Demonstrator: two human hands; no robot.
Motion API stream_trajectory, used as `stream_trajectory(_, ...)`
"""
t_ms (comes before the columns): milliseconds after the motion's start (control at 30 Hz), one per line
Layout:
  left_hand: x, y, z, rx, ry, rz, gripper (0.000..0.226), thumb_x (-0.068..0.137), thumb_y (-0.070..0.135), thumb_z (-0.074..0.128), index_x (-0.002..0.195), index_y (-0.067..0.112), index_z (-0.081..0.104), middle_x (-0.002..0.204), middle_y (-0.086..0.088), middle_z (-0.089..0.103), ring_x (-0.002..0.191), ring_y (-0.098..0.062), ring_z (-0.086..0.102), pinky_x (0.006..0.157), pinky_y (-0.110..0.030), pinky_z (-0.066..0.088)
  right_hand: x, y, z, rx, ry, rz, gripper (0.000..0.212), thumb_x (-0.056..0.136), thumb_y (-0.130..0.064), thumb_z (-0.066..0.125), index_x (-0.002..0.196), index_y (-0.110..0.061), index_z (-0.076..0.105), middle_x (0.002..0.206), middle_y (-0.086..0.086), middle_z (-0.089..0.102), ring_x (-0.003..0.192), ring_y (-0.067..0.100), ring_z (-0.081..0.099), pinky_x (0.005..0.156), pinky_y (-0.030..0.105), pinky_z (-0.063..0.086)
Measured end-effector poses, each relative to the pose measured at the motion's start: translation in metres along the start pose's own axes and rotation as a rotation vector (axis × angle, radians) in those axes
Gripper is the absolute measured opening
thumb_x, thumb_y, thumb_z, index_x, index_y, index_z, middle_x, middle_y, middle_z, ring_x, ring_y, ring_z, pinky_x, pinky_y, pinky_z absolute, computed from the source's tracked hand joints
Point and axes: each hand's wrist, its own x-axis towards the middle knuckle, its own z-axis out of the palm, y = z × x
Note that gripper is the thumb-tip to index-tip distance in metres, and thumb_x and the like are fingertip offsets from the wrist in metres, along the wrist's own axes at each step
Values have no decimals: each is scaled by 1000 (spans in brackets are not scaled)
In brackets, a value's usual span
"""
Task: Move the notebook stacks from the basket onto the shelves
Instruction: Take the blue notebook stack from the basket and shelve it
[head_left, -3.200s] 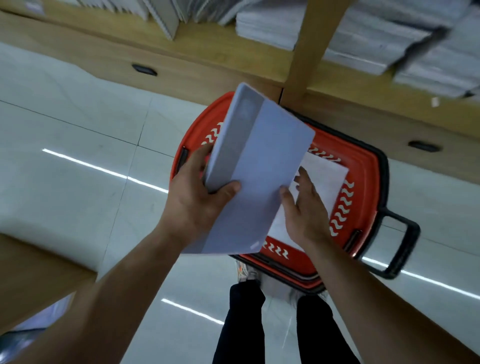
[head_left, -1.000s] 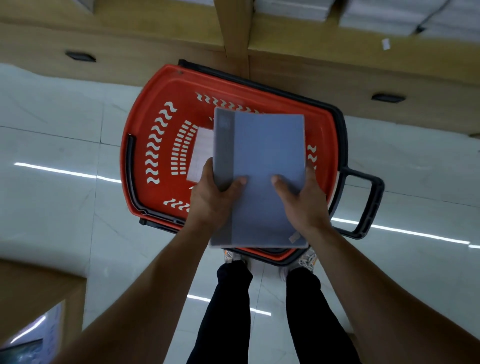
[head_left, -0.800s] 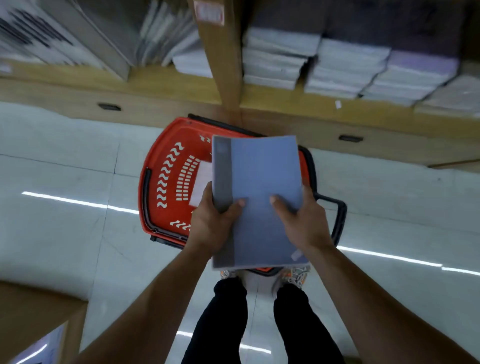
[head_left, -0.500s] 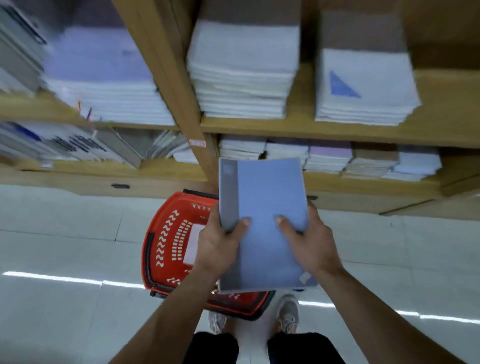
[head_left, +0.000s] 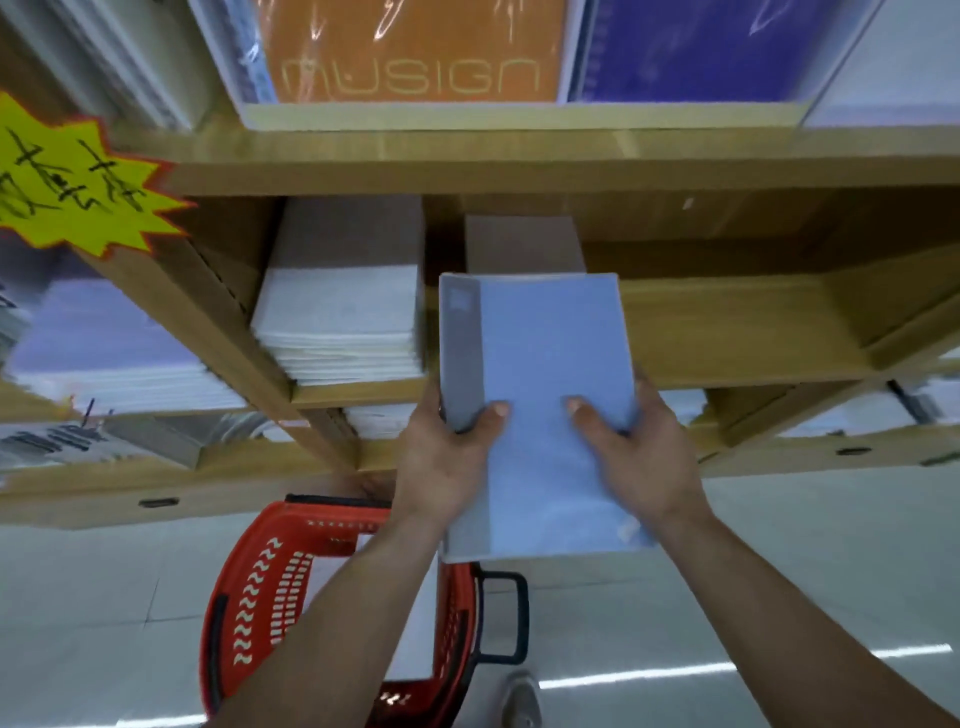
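1. Both hands hold the blue notebook stack (head_left: 540, 415) up at the shelf (head_left: 727, 332). It lies flat, with the grey spine strip along its left side.
2. The left hand (head_left: 441, 462) grips the spine side. Its thumb is on top by the grey strip and its fingers are curled underneath.
3. The right hand (head_left: 639, 457) grips the right edge. Its thumb is pressed on the cover and its fingers are wrapped under.
4. The stack's far edge reaches over the front of the middle shelf board. I cannot tell whether it touches the wood.
5. A brown-topped stack (head_left: 522, 244) sits on the same board, directly behind the far edge. A white stack (head_left: 337, 317) sits just to the left, close but apart.
6. The board to the right of the held stack is bare wood.
7. On the shelf above are an orange notebook (head_left: 410, 52) and a purple notebook (head_left: 691, 47), both standing face out.
8. A yellow star sign (head_left: 67, 187) with handwriting is stuck on the upright at far left.
9. The red basket (head_left: 249, 597) sits on the floor (head_left: 779, 545) below the forearms, its black handle (head_left: 504, 618) pointing right. A white sheet (head_left: 415, 623) lies inside it, partly hidden by the left arm.
10. One shoe (head_left: 522, 701) is beside the basket.
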Motion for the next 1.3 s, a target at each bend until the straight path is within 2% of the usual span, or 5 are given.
stream_trajectory(167, 70, 30, 36, 59, 57, 16, 58, 77, 32, 84, 126, 21, 56, 106, 8, 68, 96, -17, 69, 84, -36, 60, 91, -2, 2, 145, -8, -34, 48, 87, -45, 76, 130, -30, 61, 106, -15, 73, 90, 0, 71, 78, 34, 63)
stream_trajectory(467, 135, 33, 54, 248, 86, 22, 76, 73, 47, 79, 139, 26, 48, 121, 4, 64, 110, -26, 64, 97, -47, 54, 169, 17, 26, 183, -34, -38, 53, 87, -42, 78, 134, -25, 61, 104, -12, 67, 88, 6, 65, 76, 26, 54)
stream_trajectory(667, 127, 29, 53, 346, 165, 98, 66, 87, 48, 73, 143, 25, 48, 115, 12, 59, 104, -14, 59, 87, -25, 50, 170, 19, 9, -122, -73, 9, 66, 84, -68, 63, 140, -35, 50, 127, -2, 61, 108, 23, 62, 89, 36, 53)
stream_trajectory(800, 89, 16, 54, 234, 138, 25, 51, 93, 33, 69, 139, 20, 50, 110, 10, 61, 89, -6, 63, 59, -5, 44, 137, 33, -3, -8, -120, 146, 56, 93, -59, 59, 135, -23, 49, 115, -3, 64, 86, 9, 64, 67, 23, 52)
stream_trajectory(1300, 146, 44, 79, 196, 291, 48, 50, 82, 30, 76, 128, 19, 61, 102, 6, 67, 81, -11, 61, 61, -15, 45, 182, 12, 25, 16, 50, -5, 41, 97, -51, 59, 125, -21, 62, 104, -8, 67, 87, 10, 63, 64, 20, 45)
